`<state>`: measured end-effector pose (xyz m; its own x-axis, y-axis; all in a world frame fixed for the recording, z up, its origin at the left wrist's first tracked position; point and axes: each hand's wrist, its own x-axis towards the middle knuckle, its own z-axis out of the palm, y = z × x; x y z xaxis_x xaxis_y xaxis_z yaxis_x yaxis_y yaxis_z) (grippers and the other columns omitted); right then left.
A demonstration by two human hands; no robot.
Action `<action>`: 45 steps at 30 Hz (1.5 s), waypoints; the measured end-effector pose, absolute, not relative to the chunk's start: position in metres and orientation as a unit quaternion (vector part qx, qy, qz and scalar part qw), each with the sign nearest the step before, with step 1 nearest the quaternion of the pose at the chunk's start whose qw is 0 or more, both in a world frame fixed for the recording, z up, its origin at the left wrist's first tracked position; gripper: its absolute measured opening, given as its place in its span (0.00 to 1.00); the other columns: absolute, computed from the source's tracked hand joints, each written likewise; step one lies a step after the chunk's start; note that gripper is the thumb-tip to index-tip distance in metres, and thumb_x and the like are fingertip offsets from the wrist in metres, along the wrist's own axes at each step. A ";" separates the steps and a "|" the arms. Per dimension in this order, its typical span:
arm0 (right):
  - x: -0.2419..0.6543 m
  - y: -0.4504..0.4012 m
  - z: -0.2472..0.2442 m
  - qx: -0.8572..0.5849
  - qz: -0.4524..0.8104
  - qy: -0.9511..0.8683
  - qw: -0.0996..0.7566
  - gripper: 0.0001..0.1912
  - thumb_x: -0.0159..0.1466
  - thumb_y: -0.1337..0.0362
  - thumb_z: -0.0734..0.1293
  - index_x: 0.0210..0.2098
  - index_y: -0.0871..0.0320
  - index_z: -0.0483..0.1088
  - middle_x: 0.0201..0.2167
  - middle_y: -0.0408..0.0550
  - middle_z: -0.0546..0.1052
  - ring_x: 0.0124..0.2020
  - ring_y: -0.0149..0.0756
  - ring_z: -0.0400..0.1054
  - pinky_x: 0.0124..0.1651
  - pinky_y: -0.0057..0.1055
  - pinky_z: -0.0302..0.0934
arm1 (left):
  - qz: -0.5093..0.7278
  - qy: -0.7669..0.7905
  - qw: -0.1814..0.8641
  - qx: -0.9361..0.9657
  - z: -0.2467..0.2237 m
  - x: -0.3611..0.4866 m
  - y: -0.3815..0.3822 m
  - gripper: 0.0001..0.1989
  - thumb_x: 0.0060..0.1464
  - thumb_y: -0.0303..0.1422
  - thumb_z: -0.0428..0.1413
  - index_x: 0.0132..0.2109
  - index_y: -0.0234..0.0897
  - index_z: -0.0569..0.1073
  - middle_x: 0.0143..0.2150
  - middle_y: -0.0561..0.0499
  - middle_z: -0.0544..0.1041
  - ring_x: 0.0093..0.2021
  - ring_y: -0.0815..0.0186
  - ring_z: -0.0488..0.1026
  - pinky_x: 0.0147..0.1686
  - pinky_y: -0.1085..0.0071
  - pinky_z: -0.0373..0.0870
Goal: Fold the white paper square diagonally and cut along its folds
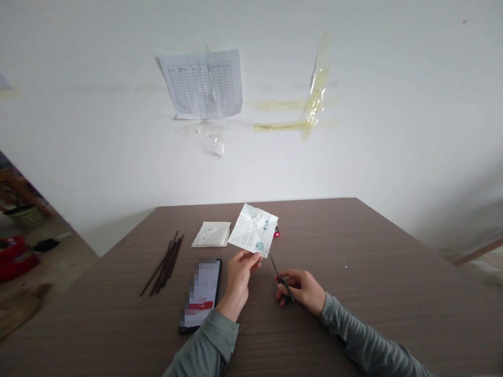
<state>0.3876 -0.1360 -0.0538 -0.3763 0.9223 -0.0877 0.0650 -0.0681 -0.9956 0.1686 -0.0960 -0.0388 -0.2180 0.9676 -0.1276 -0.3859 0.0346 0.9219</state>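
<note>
Red shows first, at the far left, where a blurred object (18, 262) sits on the floor beside the brown, wood-grained table (361, 293). Near the table's left side lies a loose bundle of thin dark sticks (169, 264). Next come a phone (203, 296), its lit screen partly pixelated, and, beyond it, a flat pale packet (211, 234); above, a printed sheet (206, 86) hangs on the white wall. The left hand (238, 276) pinches the lower edge of a printed white paper piece (251, 230), thumb on top, holding it raised and tilted over the middle of the table. A small red item (277, 234) peeks out behind its right edge. Scissors (290, 293) point up to the paper's lower right corner; whether the blades straddle it, I cannot tell. Yellowish tape (314, 104) clings to the wall above. Rightmost, the right hand (304, 289) grips the scissors' dark handles, fingers curled around them.
</note>
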 end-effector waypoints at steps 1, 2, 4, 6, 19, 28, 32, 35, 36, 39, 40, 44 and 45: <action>0.387 -0.136 -0.054 -0.425 0.595 -0.580 0.360 0.42 0.56 0.27 0.90 0.48 0.54 0.83 0.33 0.53 0.91 0.31 0.50 0.86 0.45 0.50 0.83 | 0.623 0.470 0.544 0.308 -0.039 0.169 -0.096 0.17 0.38 0.32 0.88 0.34 0.39 0.90 0.35 0.48 0.94 0.37 0.59 0.90 0.37 0.69 0.86; 0.387 -0.136 -0.055 -0.422 0.596 -0.580 0.360 0.41 0.57 0.27 0.90 0.48 0.53 0.83 0.33 0.53 0.91 0.31 0.51 0.86 0.45 0.50 0.83 | 0.623 0.469 0.544 0.308 -0.039 0.169 -0.096 0.17 0.38 0.32 0.87 0.33 0.39 0.90 0.35 0.48 0.94 0.37 0.59 0.90 0.37 0.69 0.86; 0.387 -0.136 -0.058 -0.419 0.598 -0.581 0.359 0.39 0.58 0.28 0.90 0.48 0.53 0.84 0.33 0.55 0.91 0.31 0.52 0.86 0.45 0.50 0.83 | 0.624 0.467 0.546 0.308 -0.039 0.168 -0.096 0.16 0.38 0.32 0.87 0.34 0.39 0.91 0.35 0.47 0.94 0.37 0.59 0.90 0.38 0.68 0.86; 0.386 -0.135 -0.061 -0.417 0.598 -0.586 0.354 0.39 0.59 0.29 0.90 0.49 0.54 0.84 0.33 0.55 0.91 0.31 0.52 0.86 0.45 0.49 0.83 | 0.626 0.465 0.546 0.306 -0.039 0.168 -0.095 0.16 0.38 0.32 0.86 0.34 0.39 0.91 0.35 0.47 0.94 0.37 0.59 0.90 0.38 0.68 0.86; 0.385 -0.135 -0.062 -0.415 0.598 -0.586 0.355 0.39 0.56 0.28 0.91 0.47 0.52 0.85 0.31 0.54 0.91 0.29 0.52 0.84 0.42 0.50 0.83 | 0.627 0.466 0.544 0.306 -0.040 0.168 -0.096 0.18 0.39 0.33 0.88 0.34 0.40 0.89 0.35 0.47 0.93 0.38 0.58 0.90 0.42 0.66 0.87; 0.384 -0.135 -0.061 -0.425 0.595 -0.586 0.348 0.40 0.55 0.27 0.89 0.47 0.51 0.84 0.32 0.55 0.91 0.29 0.53 0.84 0.44 0.51 0.82 | 0.624 0.457 0.553 0.310 -0.040 0.167 -0.096 0.18 0.39 0.33 0.89 0.35 0.40 0.91 0.36 0.48 0.94 0.37 0.59 0.90 0.41 0.67 0.87; 0.384 -0.134 -0.062 -0.422 0.600 -0.582 0.350 0.37 0.54 0.30 0.91 0.46 0.50 0.85 0.31 0.54 0.90 0.30 0.53 0.84 0.43 0.51 0.82 | 0.623 0.459 0.555 0.306 -0.040 0.168 -0.096 0.18 0.39 0.32 0.88 0.35 0.40 0.90 0.35 0.49 0.94 0.37 0.60 0.90 0.40 0.68 0.86; 0.384 -0.134 -0.063 -0.420 0.598 -0.585 0.351 0.40 0.54 0.27 0.90 0.46 0.51 0.84 0.31 0.54 0.90 0.29 0.51 0.83 0.43 0.50 0.82 | 0.622 0.459 0.557 0.305 -0.040 0.168 -0.097 0.18 0.39 0.32 0.88 0.34 0.40 0.90 0.35 0.48 0.94 0.37 0.60 0.90 0.40 0.68 0.86; 0.384 -0.134 -0.063 -0.419 0.596 -0.588 0.351 0.40 0.54 0.26 0.90 0.46 0.51 0.84 0.31 0.54 0.90 0.29 0.51 0.83 0.43 0.50 0.82 | 0.622 0.458 0.556 0.307 -0.040 0.167 -0.097 0.18 0.39 0.32 0.88 0.35 0.40 0.90 0.36 0.48 0.94 0.37 0.60 0.90 0.40 0.68 0.86; 0.384 -0.134 -0.062 -0.418 0.593 -0.593 0.350 0.41 0.56 0.25 0.89 0.47 0.51 0.84 0.31 0.54 0.90 0.29 0.53 0.85 0.44 0.51 0.83 | 0.623 0.456 0.555 0.311 -0.041 0.167 -0.097 0.18 0.40 0.33 0.89 0.35 0.40 0.91 0.36 0.48 0.94 0.38 0.59 0.90 0.41 0.67 0.87; 0.384 -0.135 -0.061 -0.420 0.591 -0.594 0.349 0.41 0.56 0.25 0.89 0.47 0.52 0.84 0.31 0.55 0.90 0.30 0.54 0.85 0.45 0.52 0.84 | 0.622 0.457 0.554 0.312 -0.041 0.167 -0.097 0.18 0.40 0.33 0.88 0.35 0.40 0.91 0.36 0.47 0.94 0.38 0.58 0.90 0.41 0.66 0.87; 0.384 -0.137 -0.057 -0.428 0.585 -0.594 0.347 0.41 0.56 0.25 0.89 0.47 0.51 0.85 0.32 0.57 0.91 0.32 0.59 0.88 0.46 0.54 0.86 | 0.617 0.468 0.549 0.314 -0.040 0.167 -0.097 0.16 0.42 0.32 0.88 0.35 0.40 0.90 0.37 0.46 0.94 0.39 0.56 0.91 0.42 0.64 0.87; 0.384 -0.138 -0.056 -0.429 0.586 -0.595 0.346 0.40 0.56 0.26 0.89 0.47 0.51 0.85 0.33 0.57 0.91 0.32 0.60 0.88 0.47 0.54 0.86 | 0.616 0.470 0.549 0.313 -0.040 0.167 -0.097 0.16 0.42 0.32 0.87 0.35 0.40 0.90 0.37 0.46 0.94 0.39 0.56 0.91 0.42 0.64 0.87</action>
<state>0.3838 -0.1376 -0.0559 -0.3931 0.9150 -0.0904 0.1046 -0.0532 -0.9931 0.1672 -0.0966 -0.0402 -0.2008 0.9710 -0.1302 -0.3825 0.0447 0.9229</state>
